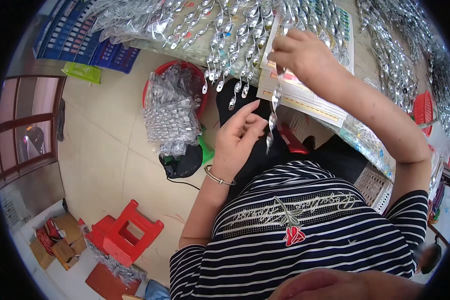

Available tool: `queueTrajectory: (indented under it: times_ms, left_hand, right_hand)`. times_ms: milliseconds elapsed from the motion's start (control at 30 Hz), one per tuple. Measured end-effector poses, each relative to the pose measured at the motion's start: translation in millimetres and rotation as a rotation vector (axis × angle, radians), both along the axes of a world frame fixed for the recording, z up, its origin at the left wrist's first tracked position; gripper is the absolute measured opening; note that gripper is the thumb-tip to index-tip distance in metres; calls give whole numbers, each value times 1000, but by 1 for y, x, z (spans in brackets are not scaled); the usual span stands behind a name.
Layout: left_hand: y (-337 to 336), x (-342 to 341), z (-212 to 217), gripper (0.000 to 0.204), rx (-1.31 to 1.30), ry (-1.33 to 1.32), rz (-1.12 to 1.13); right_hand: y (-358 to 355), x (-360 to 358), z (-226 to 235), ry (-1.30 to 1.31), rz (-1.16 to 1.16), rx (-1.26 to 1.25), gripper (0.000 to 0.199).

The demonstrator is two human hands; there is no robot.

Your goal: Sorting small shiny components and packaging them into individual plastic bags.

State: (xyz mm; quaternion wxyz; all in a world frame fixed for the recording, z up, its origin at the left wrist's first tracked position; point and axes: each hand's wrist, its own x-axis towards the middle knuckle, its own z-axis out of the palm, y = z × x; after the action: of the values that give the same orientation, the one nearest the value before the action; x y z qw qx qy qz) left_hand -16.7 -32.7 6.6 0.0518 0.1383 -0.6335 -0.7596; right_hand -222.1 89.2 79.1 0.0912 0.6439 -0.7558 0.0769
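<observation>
My right hand (pixel 299 52) is raised over the table edge, its fingers pinched on the top of a hanging strip of shiny clear packets (pixel 273 107). The strip dangles down over my lap. My left hand (pixel 236 137), with a thin bangle on the wrist, is below it with fingers spread, its fingertips near the strip's lower end (pixel 269 142). It holds nothing that I can see. Many similar strips (pixel 235 35) lie in rows over the table's edge.
Printed cards (pixel 305 100) lie stacked under my right wrist. A red basin (pixel 149 85) heaped with packet strips stands on the floor to my left. A red plastic stool (pixel 130 232) and cardboard boxes (pixel 60 240) sit lower left. Blue crates (pixel 80 37) are stacked far left.
</observation>
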Motion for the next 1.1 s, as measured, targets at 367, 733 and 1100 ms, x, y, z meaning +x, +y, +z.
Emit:
queueTrajectory:
  times_ms: [367,733,1100]
  left_hand:
    - [1,19,-34,46,-71,-124,470]
    - [3,-17,-30,45,242,-72,368]
    - [0,-32,-30,38,288,-127,427]
  right_hand:
    - [-44,-83,-32,9,-116,145,18]
    - [-35,-54,-56,-188,10,20,23]
    - [-38,-40,-54,-145,86,34,19]
